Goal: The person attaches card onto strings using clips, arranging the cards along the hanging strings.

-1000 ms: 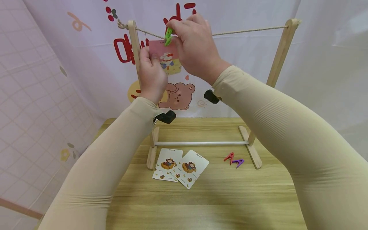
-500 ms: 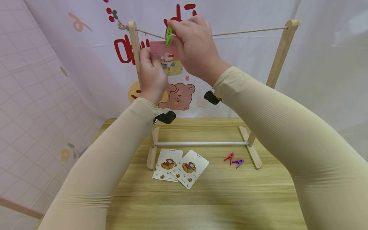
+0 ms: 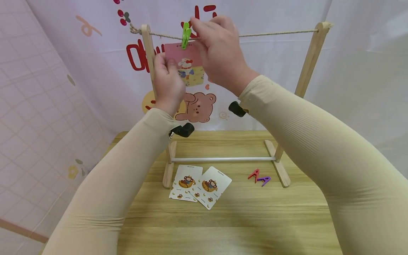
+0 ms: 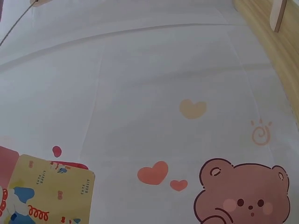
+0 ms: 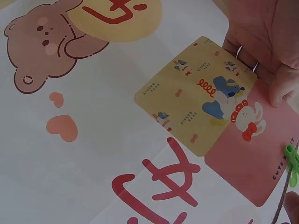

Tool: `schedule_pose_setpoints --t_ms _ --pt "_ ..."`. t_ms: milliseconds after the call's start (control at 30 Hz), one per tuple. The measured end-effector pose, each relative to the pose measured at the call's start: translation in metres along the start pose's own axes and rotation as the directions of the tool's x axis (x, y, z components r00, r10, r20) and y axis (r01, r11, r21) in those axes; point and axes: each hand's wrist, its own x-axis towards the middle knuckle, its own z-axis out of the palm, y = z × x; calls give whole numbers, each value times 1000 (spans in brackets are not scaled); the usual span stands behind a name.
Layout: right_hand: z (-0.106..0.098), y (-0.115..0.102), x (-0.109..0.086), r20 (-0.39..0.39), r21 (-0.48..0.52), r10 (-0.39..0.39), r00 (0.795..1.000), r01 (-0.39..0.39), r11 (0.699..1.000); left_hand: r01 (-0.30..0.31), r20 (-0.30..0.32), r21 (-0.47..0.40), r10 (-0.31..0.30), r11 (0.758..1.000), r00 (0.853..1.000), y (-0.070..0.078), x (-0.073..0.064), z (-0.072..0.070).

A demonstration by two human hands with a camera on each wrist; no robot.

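A pink and yellow card [image 3: 188, 65] with a rabbit drawing hangs at the rope [image 3: 267, 34], its top edge under a green clothespin [image 3: 186, 37]. My left hand [image 3: 169, 79] pinches the card's left edge, thumb on the front. My right hand [image 3: 223, 51] is just right of the clothespin, its fingers apart from it and near the card's upper right corner. The right wrist view shows the clothespin [image 5: 292, 161] on the rope and the card [image 5: 219, 116] with the left thumb on it. Only the card's lower part [image 4: 53, 186] appears in the left wrist view.
The rope runs between two wooden posts [image 3: 307, 65], joined low down by a white rod [image 3: 223, 159]. On the table [image 3: 255, 219] lie two overlapping monkey cards [image 3: 210, 186]. A red clothespin [image 3: 254, 175] and a purple clothespin [image 3: 264, 181] lie to their right.
My right hand has let go of the green clothespin and shifted slightly right. The clothespin and rope have risen a little. My left hand still pinches the card.
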Motion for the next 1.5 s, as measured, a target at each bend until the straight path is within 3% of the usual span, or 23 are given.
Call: schedule_pose_setpoints --t_ms 300,600,933,1167,1500 --pt "-1 9 -16 -59 61 -23 998 26 998 -9 -1 -26 9 1000 1000 1 2 0" --pt "-3 20 -53 -116 152 -95 989 112 982 14 5 -78 -13 997 1000 5 0 1" --pt "-1 37 -92 51 168 -79 996 69 983 17 16 -80 -16 997 1000 0 2 -3" --pt "7 54 -120 117 165 -78 990 58 985 5 16 -84 -4 996 1000 1 1 -3" --pt "17 71 -161 285 139 -71 956 32 990 29 31 -87 -27 996 999 2 -1 -5"
